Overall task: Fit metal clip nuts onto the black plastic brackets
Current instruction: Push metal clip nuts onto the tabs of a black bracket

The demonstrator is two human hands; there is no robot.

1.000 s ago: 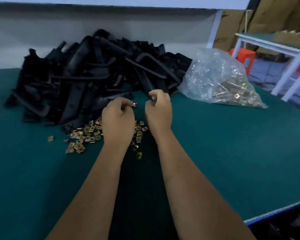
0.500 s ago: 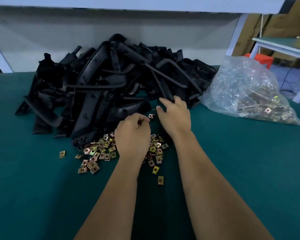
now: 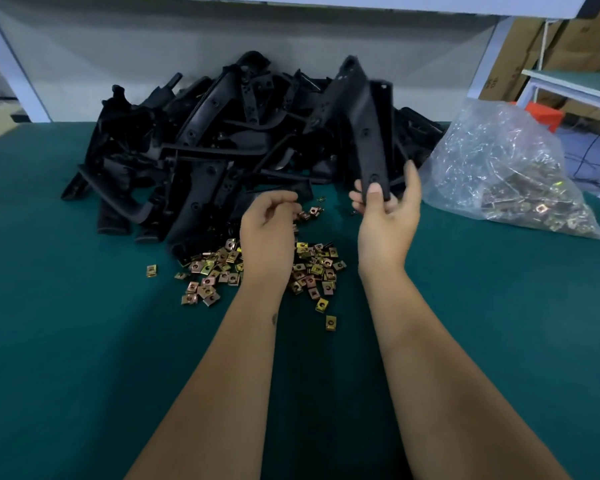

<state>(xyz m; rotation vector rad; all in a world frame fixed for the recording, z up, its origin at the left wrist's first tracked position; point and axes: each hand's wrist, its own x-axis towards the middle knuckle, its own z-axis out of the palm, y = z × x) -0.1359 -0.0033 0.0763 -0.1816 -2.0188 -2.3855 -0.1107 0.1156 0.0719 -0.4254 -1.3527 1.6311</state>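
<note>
The green felt-like table carries a far heap of matte black plastic brackets. The right hand grips one long bracket by its near end, upright. The left hand, fingers curled, seems to pinch a clip nut; uncertain. Brassy, square clip nuts lie scattered beneath. Likely best: steady the bracket, slide the nut squarely over a holed edge.

- Green table mat: covers the work surface from near edge to back.
- White frame post: slants up at rear left.
- Grey back panel: stands behind the table.
- Cardboard boxes: stacked at upper right.
- Second bench: green-topped, white-framed, at right; an orange object sits below it.
</note>
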